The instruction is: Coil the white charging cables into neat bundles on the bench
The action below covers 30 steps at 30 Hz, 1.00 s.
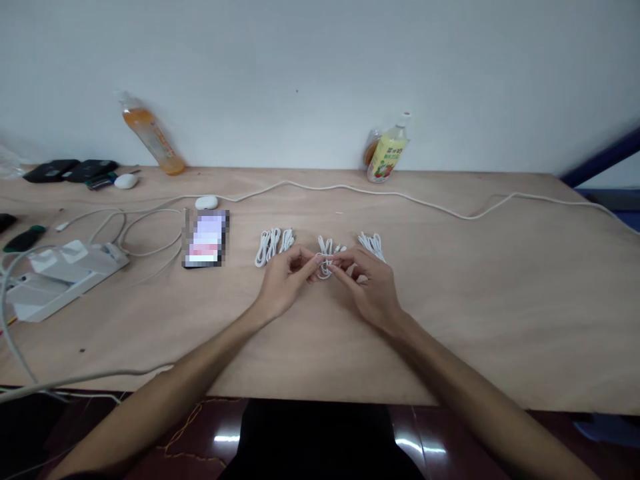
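Both hands meet over a white coiled cable [325,246] at the middle of the wooden table. My left hand [286,280] pinches the cable between thumb and fingers from the left. From the right, my right hand [370,283] pinches it too, its fingertips close to the left ones. Several white cable coils [271,247] lie side by side just beyond my left hand. Another white cable bundle [372,245] lies behind my right hand, partly covered by it.
A phone [207,239] and a white case [207,203] lie left of the coils. A power strip [70,280] with plugs is at the far left. An orange bottle [153,139] and a yellow bottle [389,153] lean on the wall. A long white cable [350,189] crosses the table's back.
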{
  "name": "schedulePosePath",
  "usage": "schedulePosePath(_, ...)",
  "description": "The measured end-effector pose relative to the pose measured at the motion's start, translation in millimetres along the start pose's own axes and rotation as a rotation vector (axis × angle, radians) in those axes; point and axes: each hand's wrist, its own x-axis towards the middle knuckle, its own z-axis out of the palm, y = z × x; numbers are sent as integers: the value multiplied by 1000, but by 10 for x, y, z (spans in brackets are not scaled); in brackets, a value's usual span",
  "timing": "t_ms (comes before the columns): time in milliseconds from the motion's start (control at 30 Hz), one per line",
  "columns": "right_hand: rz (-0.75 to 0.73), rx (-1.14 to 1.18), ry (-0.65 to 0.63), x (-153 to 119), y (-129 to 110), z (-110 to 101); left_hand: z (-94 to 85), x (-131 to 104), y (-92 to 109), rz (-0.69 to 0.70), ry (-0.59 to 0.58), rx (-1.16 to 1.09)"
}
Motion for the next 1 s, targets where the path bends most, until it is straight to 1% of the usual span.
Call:
schedulePosePath(100,-27,-54,-3,-6,14,-9,-9,19,19,-39,-44,-34)
schedulePosePath(200,-83,-70,-3,-4,25,-29,-15,30,27,-70,-92,-69)
schedulePosePath(300,-119,-78,-22,2,36,-45,-22,34,15,-106,-113,-101)
schedulePosePath(433,-128,-103,-46,1,53,-48,-25,39,-27,-178,-137,-156)
schedulePosePath(567,-171,-117,-13,-11,74,-36,-2,38,-60,-255,-172,-292)
schedulePosePath(700,-214,-127,12,-16,104,-33,15,22,-42,-333,-203,-412)
schedulePosePath(867,-212,-123,22,-21,134,-50,-1,3,29,-429,-219,-474)
schedulePosePath(1000,-238,-147,37,-38,119,-51,1,5,54,-459,-231,-505)
